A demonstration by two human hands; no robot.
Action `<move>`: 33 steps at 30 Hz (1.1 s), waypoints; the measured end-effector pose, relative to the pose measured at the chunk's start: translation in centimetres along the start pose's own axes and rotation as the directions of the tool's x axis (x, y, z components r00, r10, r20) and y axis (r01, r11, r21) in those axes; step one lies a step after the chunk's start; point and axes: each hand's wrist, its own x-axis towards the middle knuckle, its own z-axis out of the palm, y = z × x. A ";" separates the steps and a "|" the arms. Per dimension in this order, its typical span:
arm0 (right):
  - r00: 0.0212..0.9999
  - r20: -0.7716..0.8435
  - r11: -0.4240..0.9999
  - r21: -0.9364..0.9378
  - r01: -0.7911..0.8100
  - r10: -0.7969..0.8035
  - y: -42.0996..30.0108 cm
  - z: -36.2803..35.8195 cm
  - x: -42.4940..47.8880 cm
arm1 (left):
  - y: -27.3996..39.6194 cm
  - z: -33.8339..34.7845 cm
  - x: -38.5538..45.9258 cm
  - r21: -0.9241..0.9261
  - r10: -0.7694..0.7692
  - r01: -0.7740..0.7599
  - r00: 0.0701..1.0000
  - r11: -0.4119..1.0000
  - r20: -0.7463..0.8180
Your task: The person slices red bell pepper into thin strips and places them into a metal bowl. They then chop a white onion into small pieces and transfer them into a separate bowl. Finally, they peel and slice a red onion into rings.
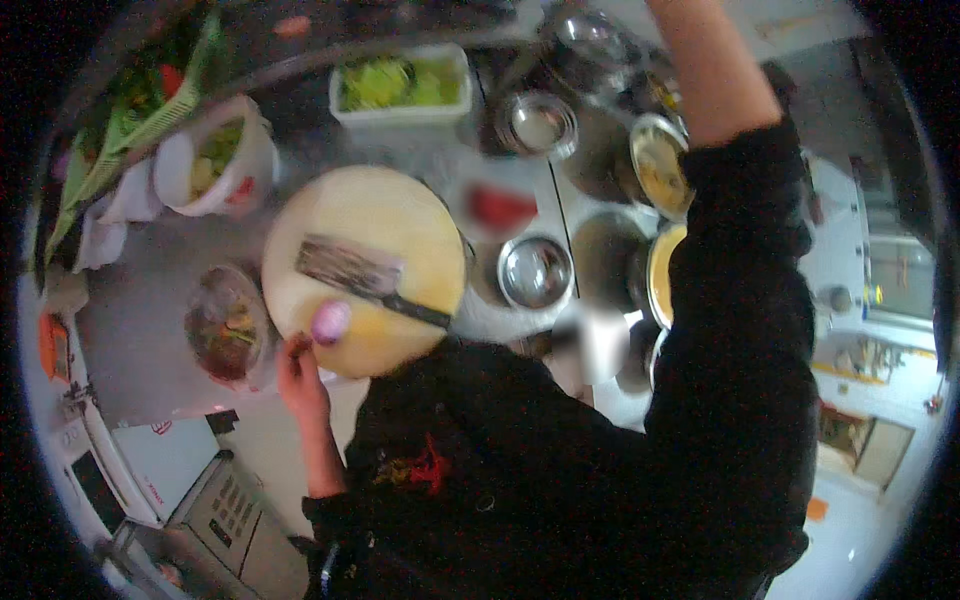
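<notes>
My left hand is at the lower left rim of the round cutting board. Its fingers are curled close beside a peeled purple onion; blur hides whether they grip anything. A cleaver lies flat across the board, its wide blade to the left and its dark handle pointing to the lower right. My right forearm reaches up past the top edge, so that hand is out of view.
Left of the board stands a bowl of scraps; above it, a white bucket holds greens. A white tub contains leafy vegetables. Right are a metal bowl, something red and several more bowls. A keypad appliance stands lower left.
</notes>
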 end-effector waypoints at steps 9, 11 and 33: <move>0.295 0.184 0.342 -0.330 -0.880 0.937 1.4 13.5 -51.8 | 0.2 -0.6 4.5 0.184 0.160 -0.198 0.966 0.963 0.202; 0.163 0.181 0.223 -0.396 -0.890 0.970 -0.5 14.3 -57.3 | 1.2 -0.5 5.0 0.295 0.131 -0.194 0.966 0.935 0.221; 0.952 0.136 0.942 0.162 -0.294 0.273 -26.6 20.7 -22.4 | -2.3 -3.2 0.0 0.226 0.320 -0.316 0.947 0.921 0.022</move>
